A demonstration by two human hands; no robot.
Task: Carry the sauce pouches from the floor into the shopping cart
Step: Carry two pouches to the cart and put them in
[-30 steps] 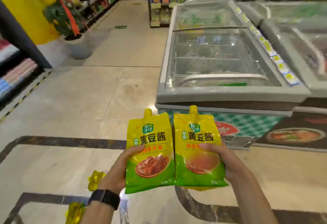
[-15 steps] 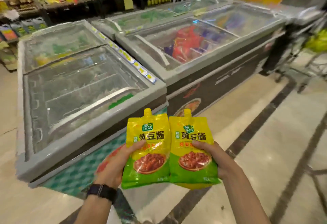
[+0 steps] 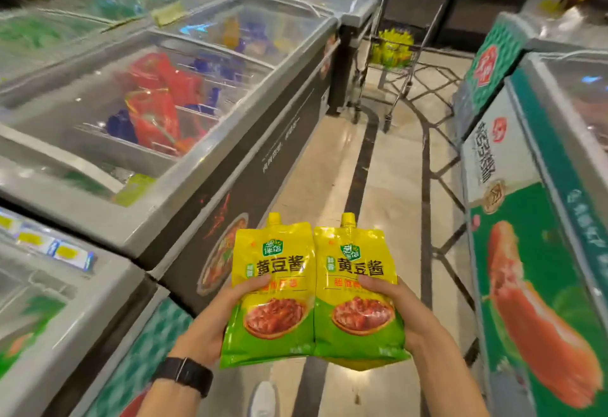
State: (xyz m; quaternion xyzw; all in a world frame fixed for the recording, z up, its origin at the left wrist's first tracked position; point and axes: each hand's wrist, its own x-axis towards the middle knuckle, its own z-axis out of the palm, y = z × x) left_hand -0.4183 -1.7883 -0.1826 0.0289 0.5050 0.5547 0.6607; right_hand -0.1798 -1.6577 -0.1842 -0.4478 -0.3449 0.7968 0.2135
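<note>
Left hand [image 3: 214,321], right hand [image 3: 406,313] raised together, each grip closed.

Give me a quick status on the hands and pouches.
Left hand grips left pouch; right hand grips right pouch. Shopping cart ahead, down the aisle. Floor path looks open.

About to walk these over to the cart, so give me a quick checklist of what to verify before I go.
1. Left hand grips the left pouch: ok.
2. Right hand grips the right pouch: ok.
3. Something yellow shows under the right pouch; whether it is another pouch: cannot tell.
4. Shopping cart in sight at the aisle's far end: ok.
5. Floor between the freezers free of obstacles: ok.
6. Room left in the cart, already holding yellow packs: cannot tell.
</note>
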